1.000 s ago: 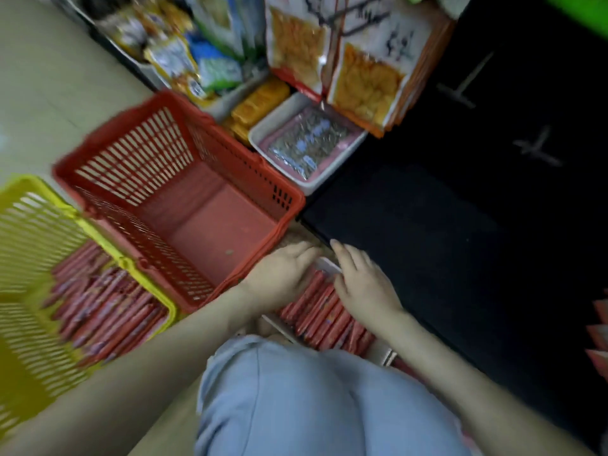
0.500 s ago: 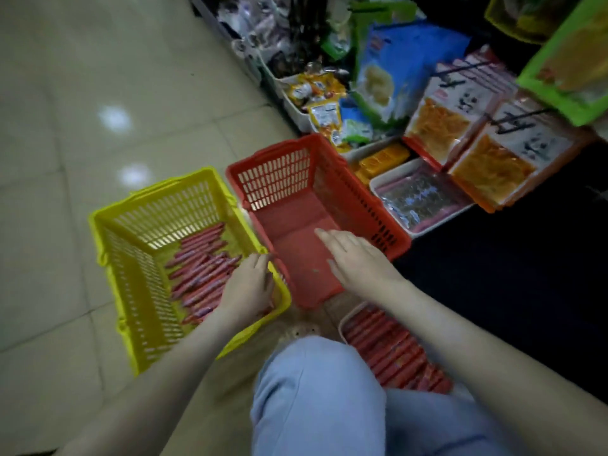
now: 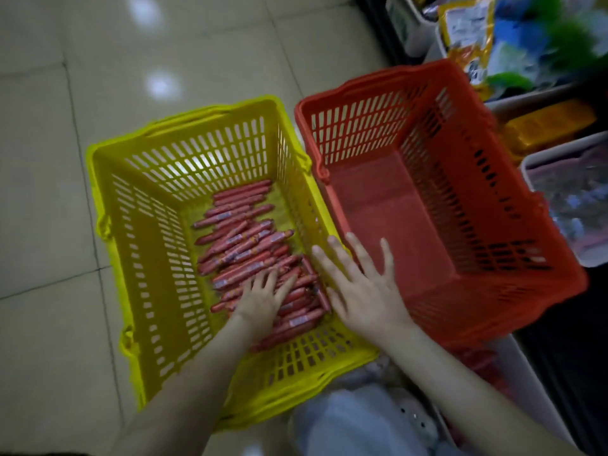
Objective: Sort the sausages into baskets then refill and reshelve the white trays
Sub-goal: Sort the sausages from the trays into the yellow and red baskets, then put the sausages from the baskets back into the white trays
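Observation:
A yellow basket (image 3: 138, 245) stands on the floor at left, with several red sausages (image 3: 243, 238) piled on its bottom. An orange-red basket (image 3: 493, 225) stands touching it on the right, with nothing inside. My left hand (image 3: 263, 301) lies in the yellow basket, fingers spread flat on the sausages. My right hand (image 3: 362, 287) hovers with straight spread fingers over the two baskets' shared rims, holding nothing. A white tray (image 3: 513, 366) with red sausages shows at lower right, mostly hidden behind my right forearm and the red basket.
Shelf bins with snack packets (image 3: 470, 31) line the upper right; a white tray of yellow packs (image 3: 552, 123) and another white tray (image 3: 572, 205) sit right of the red basket. Pale floor tiles (image 3: 49, 192) lie left. My knee (image 3: 355, 422) is at bottom centre.
The view swung left from the white tray to the baskets. My left hand went from the tray into the yellow basket onto the sausages; my right hand moved left over the basket rims.

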Motion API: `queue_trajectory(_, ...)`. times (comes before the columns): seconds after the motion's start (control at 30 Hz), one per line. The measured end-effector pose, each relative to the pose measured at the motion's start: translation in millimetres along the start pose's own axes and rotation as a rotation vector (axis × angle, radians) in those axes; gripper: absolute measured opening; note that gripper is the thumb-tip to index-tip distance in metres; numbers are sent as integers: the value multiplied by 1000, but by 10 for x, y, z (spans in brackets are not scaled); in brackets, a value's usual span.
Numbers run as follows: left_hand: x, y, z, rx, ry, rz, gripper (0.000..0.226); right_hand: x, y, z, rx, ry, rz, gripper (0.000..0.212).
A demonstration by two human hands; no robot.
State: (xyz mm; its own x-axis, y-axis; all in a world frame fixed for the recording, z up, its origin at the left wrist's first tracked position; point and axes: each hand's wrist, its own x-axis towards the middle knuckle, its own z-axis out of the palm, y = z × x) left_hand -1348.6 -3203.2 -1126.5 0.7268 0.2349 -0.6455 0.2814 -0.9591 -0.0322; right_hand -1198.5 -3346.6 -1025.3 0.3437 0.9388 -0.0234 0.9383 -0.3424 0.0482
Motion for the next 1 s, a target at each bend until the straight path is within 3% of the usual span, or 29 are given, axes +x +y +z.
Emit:
queue_trajectory(0.2, 189, -116, -232, -105, -166, -17, 99, -4, -13, 4, -41, 36, -11, 67)
queue_trajectory(0.3, 114, -72, -266, -96, -152, -35, 92, -1, -5, 4, -32, 39, -20, 66)
queue_trajectory(0.47, -283, -29, -548, 11, 124, -122, 69, -14, -4, -139, 21, -34, -26, 67)
queue_trajectory(0.57, -639, -107, -910, -98, 309, -226, 70, 10, -38, -402, 139, -11, -8, 67)
queue_trajectory(0.63, -912, -118, -1218, -212, 430, -233, 70, 11, -73, -692, 398, 36, 54, 65)
queue_trajectory(0.73, -1272, -38, -1734, -446, 560, -224, 67, -4, -111, -1216, 1082, -17, 332, 82)
queue_trajectory(0.83, -1832, 212, -2354, -795, 780, -93, 71, -201, -146, -2008, 1710, -8, 557, 68)
queue_trajectory(0.93, -2404, 621, -2965, -1289, 830, 152, 62, -588, -173, -2707, 1896, 60, 516, 44)
queue_trajectory(1.0, -2687, 928, -3245, -1564, 789, 357, 61, -888, -171, -3064, 1954, 149, 530, 46)
